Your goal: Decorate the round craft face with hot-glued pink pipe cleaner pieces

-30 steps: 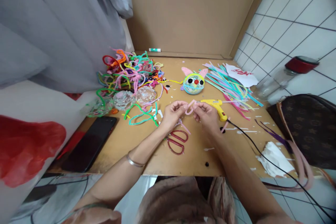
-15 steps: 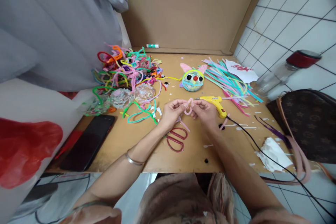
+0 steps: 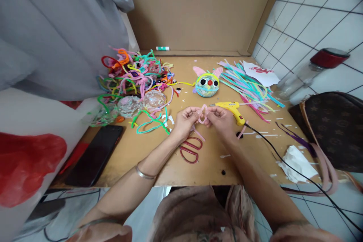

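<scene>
- Your pale pink strip [image 3: 202, 121] curves into a small, narrow loop above the table [image 3: 159, 162].
- Your left hand [image 3: 185, 120] and right hand [image 3: 222, 121] pinch its opposite sides between thumb and fingers.

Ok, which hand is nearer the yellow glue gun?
Right. The right hand is close by the yellow glue gun, on its near side; the left hand is farther left, across the pink loop.
</scene>
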